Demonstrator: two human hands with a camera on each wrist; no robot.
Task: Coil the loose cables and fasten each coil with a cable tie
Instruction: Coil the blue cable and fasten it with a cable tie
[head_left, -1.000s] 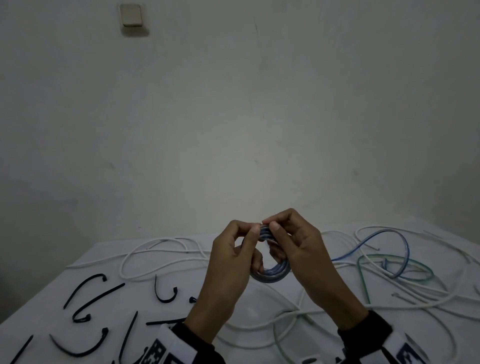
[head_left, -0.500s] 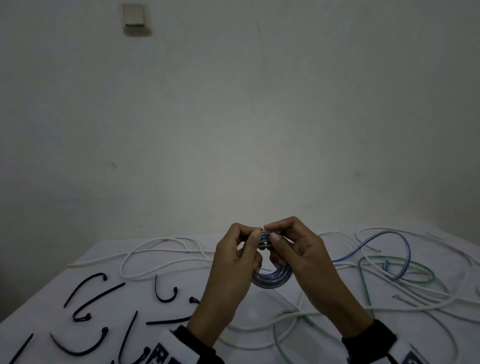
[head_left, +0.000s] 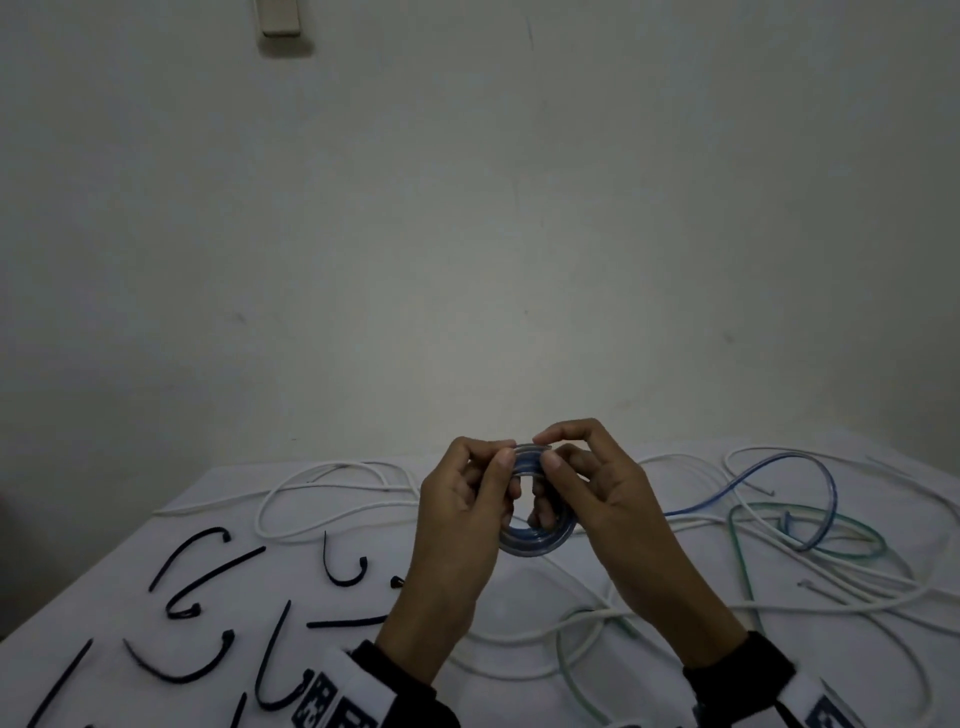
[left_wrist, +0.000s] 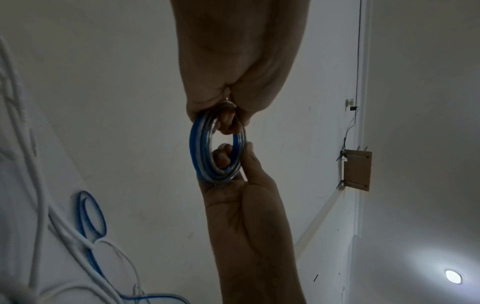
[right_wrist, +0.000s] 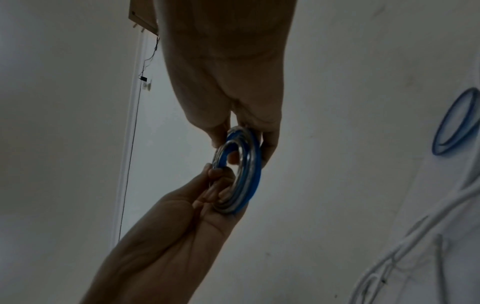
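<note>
We pinch the blue coil (head_left: 535, 540) with our left hand (head_left: 462, 512) and right hand (head_left: 597, 499), so its turns cannot spring apart. The cable ties (head_left: 202, 577) lie close by on the table (head_left: 519, 603), unused, probably for easy reach.

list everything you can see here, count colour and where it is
blue coil: one, blue and clear, held up between both hands above the table
cable ties: about ten, black, loose on the table's left part
white cables: several, exact count unclear, tangled across the table's far and right parts
blue cable: one, looped on the table's right part
green cable: at least one, pale green, among the white ones on the right
table: one, covered in white
wall switch: one, cream, top left of the wall
wooden board: one, brown, on the wall in the left wrist view
left hand: pinches the coil's top
right hand: pinches the coil's top, fingers through the coil
</note>
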